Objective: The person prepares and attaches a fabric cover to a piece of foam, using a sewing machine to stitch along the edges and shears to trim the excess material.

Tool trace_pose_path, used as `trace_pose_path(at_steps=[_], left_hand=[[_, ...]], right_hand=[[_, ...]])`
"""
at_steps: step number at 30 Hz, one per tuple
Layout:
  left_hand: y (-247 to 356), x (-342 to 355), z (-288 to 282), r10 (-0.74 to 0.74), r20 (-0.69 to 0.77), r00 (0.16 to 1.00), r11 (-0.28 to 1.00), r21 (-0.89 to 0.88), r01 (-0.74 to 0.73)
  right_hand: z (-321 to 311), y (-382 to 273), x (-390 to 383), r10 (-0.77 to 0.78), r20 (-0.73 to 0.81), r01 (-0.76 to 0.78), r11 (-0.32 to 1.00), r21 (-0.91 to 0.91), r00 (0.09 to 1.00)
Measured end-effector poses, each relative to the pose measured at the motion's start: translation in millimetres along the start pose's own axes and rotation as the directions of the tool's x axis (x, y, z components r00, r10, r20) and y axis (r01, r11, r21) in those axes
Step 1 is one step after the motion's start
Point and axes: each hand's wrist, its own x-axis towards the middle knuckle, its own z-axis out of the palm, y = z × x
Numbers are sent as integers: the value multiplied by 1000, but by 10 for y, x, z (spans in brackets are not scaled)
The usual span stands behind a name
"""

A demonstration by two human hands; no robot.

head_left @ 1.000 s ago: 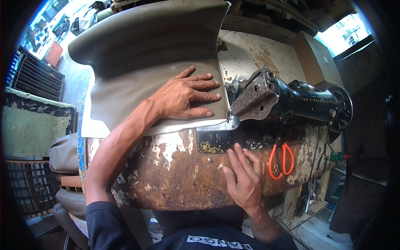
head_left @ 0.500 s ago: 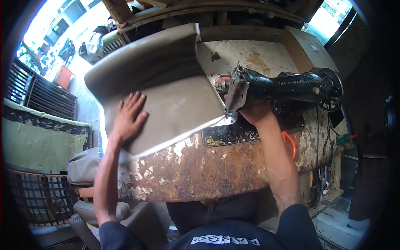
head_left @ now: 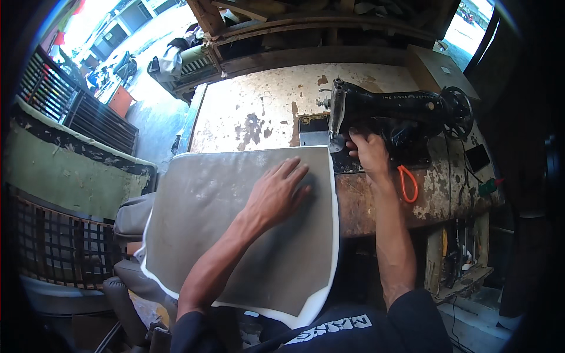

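Note:
A grey-brown upholstery sheet (head_left: 200, 206) with white foam backing lies over the table's front, its near edge hanging toward my body. My left hand (head_left: 276, 191) rests on it, fingers stretched out and slightly apart. The sheet's far right corner reaches the needle area of a black sewing machine (head_left: 388, 103). Close to the needle, on the machine-bed side, is my right hand (head_left: 369, 154), its fingers curled. Whatever those fingers hold, if anything, is too small to make out. An orange loop handle (head_left: 407, 183) lies right of my right forearm.
The worn, peeling table (head_left: 235, 117) stretches behind the sheet. At the back right stands a cardboard box (head_left: 441, 70). A green bottle (head_left: 487, 187) is at the right edge. Wooden shelving (head_left: 318, 35) borders the far side; grey padded pieces (head_left: 132, 215) sit at lower left.
The sheet has turned and come toward me, uncovering the table behind it. My left hand has moved right with it. My right hand has come out from behind the machine's head.

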Motion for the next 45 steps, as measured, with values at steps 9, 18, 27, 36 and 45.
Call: trace_pose_path(at_steps=[9, 18, 27, 36, 45], left_hand=[[-43, 412, 580, -1, 114, 993, 995, 97, -10], [69, 591, 614, -111, 80, 991, 993, 54, 107], [46, 587, 598, -123, 89, 988, 990, 76, 116], [79, 589, 621, -146, 64, 987, 985, 104, 139], [183, 712, 708, -126, 47, 991, 988, 94, 121]], right_hand=[[-1833, -1192, 2, -707, -366, 209, 585, -784, 605], [-2557, -1213, 1028, -227, -432, -109, 772, -626, 873], [-1996, -903, 2, -739, -383, 53, 491, -869, 554], [-353, -202, 258, 85, 254, -39, 983, -179, 963], [-4, 409, 1107, -76, -194, 113, 976, 188, 978]])
